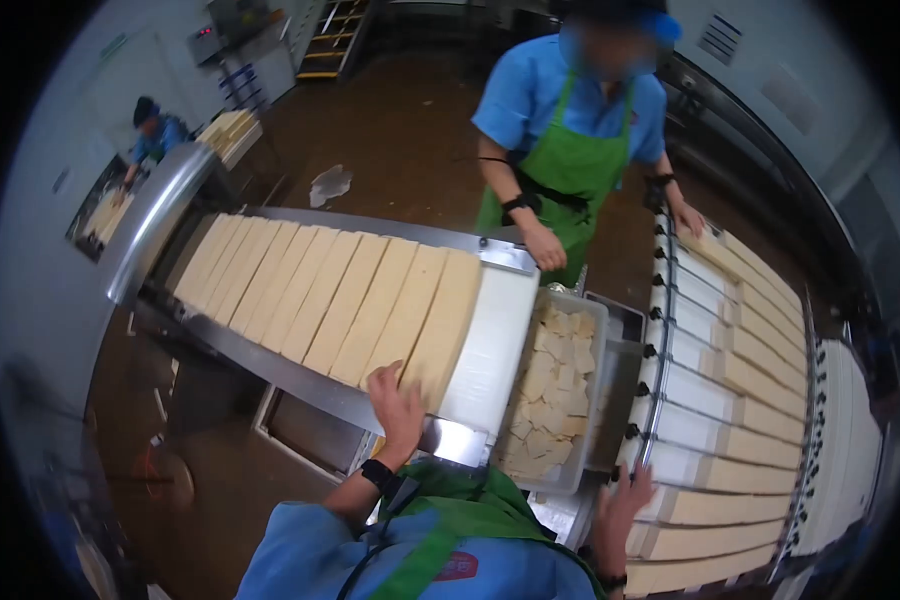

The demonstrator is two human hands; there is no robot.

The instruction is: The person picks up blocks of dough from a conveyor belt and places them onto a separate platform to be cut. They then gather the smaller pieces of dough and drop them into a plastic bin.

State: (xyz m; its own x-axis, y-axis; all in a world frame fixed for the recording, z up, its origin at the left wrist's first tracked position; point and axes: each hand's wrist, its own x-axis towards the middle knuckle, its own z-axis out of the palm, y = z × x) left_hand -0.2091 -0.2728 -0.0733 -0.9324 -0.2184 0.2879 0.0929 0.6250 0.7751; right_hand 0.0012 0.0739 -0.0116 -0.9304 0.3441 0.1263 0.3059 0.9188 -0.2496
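Observation:
My left hand (398,412) is at the near end of the long, pale-yellow strips (345,300) that lie side by side on the left conveyor. Its fingers are spread and slightly blurred, touching or just above the strip closest to the white belt end (492,340). My right hand (622,508) is held near the left edge of the right conveyor, fingers apart, with nothing in it. More pale strips (745,474) lie in separate lanes there, close to that hand.
Between the conveyors stands a grey tub (576,478) of broken pale pieces (545,400). Opposite me, a co-worker in a green apron (578,150) has one hand (688,218) at the right conveyor. Another person (155,135) works far left. A metal guard (160,220) arches over the left conveyor.

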